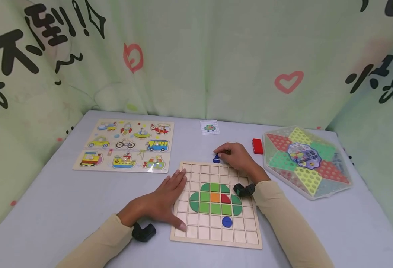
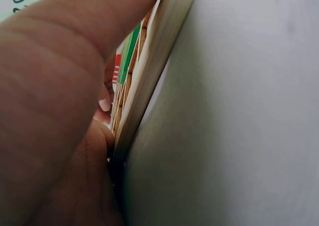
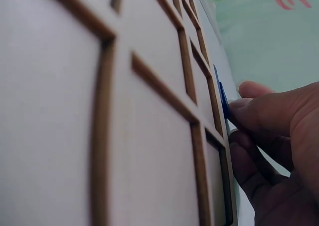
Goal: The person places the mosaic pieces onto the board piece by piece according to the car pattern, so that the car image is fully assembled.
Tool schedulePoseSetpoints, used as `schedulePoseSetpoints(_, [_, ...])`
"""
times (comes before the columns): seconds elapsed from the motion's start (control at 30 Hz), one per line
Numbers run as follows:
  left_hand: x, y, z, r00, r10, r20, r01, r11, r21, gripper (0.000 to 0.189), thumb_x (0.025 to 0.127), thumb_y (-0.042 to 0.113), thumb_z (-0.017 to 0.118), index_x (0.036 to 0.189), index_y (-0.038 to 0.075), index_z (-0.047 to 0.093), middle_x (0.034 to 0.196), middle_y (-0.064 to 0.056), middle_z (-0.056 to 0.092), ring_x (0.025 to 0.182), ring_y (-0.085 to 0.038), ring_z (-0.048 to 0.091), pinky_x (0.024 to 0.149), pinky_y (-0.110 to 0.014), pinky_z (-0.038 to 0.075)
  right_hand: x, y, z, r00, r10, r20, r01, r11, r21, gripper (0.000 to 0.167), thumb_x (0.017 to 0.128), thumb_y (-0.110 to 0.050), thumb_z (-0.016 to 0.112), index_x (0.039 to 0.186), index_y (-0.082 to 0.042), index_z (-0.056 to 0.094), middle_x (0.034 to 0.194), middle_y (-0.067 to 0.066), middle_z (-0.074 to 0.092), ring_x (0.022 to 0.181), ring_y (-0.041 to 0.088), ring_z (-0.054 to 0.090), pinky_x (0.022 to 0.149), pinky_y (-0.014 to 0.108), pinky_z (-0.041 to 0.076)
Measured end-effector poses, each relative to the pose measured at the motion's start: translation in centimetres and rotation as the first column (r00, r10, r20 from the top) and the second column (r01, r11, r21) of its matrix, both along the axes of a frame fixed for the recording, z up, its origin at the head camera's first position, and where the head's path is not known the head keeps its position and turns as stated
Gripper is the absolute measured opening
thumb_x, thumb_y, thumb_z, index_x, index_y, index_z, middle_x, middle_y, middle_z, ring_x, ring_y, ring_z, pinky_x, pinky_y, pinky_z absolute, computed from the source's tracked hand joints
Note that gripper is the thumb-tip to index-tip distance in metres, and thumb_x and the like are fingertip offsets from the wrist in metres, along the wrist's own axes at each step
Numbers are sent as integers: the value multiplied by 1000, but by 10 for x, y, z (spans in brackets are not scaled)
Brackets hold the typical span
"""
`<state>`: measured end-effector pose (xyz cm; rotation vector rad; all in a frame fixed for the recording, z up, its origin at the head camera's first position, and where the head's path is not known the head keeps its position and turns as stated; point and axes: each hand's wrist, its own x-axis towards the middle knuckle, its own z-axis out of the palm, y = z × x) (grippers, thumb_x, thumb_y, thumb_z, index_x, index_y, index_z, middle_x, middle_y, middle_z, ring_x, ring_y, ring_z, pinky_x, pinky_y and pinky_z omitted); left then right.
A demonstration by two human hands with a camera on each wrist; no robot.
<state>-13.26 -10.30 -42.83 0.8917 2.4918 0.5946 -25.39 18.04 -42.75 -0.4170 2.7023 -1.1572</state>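
Note:
A wooden grid board [image 1: 187, 242] lies flat, bearing green squares and rounded green pieces around an orange square [image 1: 214, 197] and a red rounded piece [image 1: 225, 198]. Two blue half-circles form a disc [image 1: 227, 222] in a lower cell. Spread along the board's left edge, my left hand [image 1: 163, 197] rests with its thumb near the lower corner. Beyond the far edge, my right hand [image 1: 235, 154] pinches a small blue piece [image 3: 224, 99] between thumb and fingertips. Another blue half-circle [image 1: 216, 161] lies just below those fingertips, by the board's rim.
A small pattern card [image 1: 210, 127] lies behind the board. At the left is a vehicle puzzle board [image 1: 107, 153]. A red block [image 1: 258, 146] sits beside a hexagonal checkers box [image 1: 273, 163] at the right. Curtains [image 1: 196, 74] hang around the table.

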Motion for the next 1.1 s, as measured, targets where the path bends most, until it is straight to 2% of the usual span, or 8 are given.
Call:
schedulePoseSetpoints(0.2, [0, -1, 1, 1000, 9, 4, -9, 1000, 4, 132, 66, 69, 76, 155, 1, 7, 162, -8, -12, 146, -23, -15, 116, -44, -4, 0, -3, 3, 998, 44, -34, -43, 999, 31, 24, 95, 0, 56, 111, -7, 73, 115, 11, 65, 108, 27, 56, 97, 43, 46])
schedulePoseSetpoints(0.43, [0, 0, 2, 1000, 13, 5, -13, 1000, -9, 132, 65, 69, 76, 155, 2, 7, 162, -8, -12, 146, -23, -15, 116, -44, -5, 1, -5, 3, 998, 70, -6, -70, 994, 78, 22, 95, -3, 59, 112, -6, 72, 113, 9, 62, 103, 25, 56, 93, 40, 49])
schedulePoseSetpoints(0.73, [0, 0, 2, 1000, 7, 13, -7, 1000, -5, 132, 66, 69, 76, 155, 1, 6, 162, -8, -13, 146, -23, -16, 116, -44, -5, 3, -8, 6, 999, 33, 41, -38, 990, 133, 23, 95, -9, 62, 117, -6, 71, 107, 8, 61, 100, 24, 56, 90, 38, 49])
schedulePoseSetpoints(1.1, [-1, 0, 1, 1000, 5, 9, -5, 1000, -6, 132, 65, 69, 76, 155, 1, 7, 162, -8, -13, 146, -23, -16, 116, -44, -5, 4, -6, 3, 1000, 22, -10, -21, 992, 128, 18, 95, -7, 62, 113, -4, 66, 104, 10, 61, 94, 26, 53, 89, 40, 48])
